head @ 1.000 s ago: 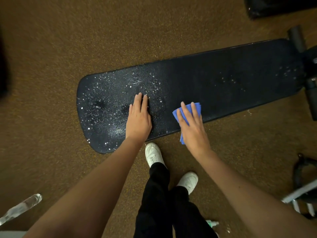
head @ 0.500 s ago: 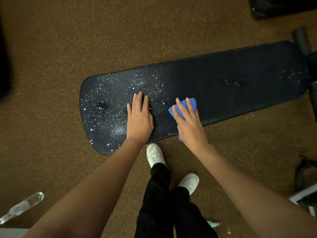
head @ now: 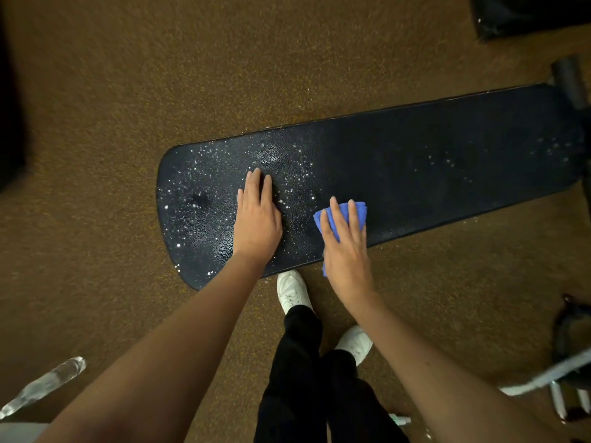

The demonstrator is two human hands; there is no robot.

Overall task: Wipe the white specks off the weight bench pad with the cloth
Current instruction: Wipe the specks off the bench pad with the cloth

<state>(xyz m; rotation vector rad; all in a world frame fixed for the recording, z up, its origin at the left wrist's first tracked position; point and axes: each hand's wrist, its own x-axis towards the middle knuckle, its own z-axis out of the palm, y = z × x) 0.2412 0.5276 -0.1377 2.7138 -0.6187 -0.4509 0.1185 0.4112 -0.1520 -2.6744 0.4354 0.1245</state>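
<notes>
Blue cloth (head: 342, 215) pressed flat under straight-fingered right hand (head: 347, 251) at near pad edge; left hand (head: 257, 222) flat, empty. Black bench pad (head: 415, 174), long axis left-right, white specks (head: 204, 187) thickest leftward.

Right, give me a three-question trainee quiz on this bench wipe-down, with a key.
1. True or false: the blue cloth lies under the left hand.
2. Which end of the weight bench pad carries the densest white specks? A) the rounded end by the left hand B) the middle stretch just right of the cloth C) the floor side only
3. Fill in: the right hand presses the cloth with fingers that are ____ (straight or curled).

Key: 1 false, the cloth is under the right hand; the left hand rests flat on the bare pad. 2 A. 3 straight.
</notes>
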